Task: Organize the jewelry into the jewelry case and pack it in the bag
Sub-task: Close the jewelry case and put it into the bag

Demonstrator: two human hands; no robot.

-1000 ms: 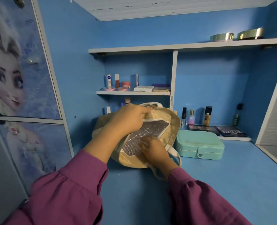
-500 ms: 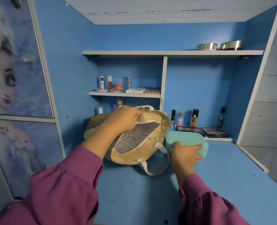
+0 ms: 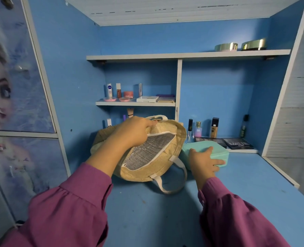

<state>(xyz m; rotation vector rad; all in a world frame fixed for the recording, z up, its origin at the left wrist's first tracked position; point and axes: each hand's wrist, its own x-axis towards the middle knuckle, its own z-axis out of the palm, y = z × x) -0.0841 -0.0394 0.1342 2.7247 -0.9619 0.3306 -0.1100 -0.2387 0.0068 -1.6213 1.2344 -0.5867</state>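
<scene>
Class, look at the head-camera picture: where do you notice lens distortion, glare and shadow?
Head view: the wide lens bows the shelf uprights and cabinet edges outward; glare glints on the two metallic tins on the top shelf and the bag's silver lining; soft shadow lies beneath the bag and sleeves.

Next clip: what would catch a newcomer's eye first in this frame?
Centre of the blue desk: a tan woven bag lying with its mouth held open, silver lining showing, the left hand gripping its upper edge. Just right of it, the right hand holds a closed mint-green jewelry case beside the bag's mouth. On the left, a cartoon-character cabinet door fills the edge of view.
</scene>
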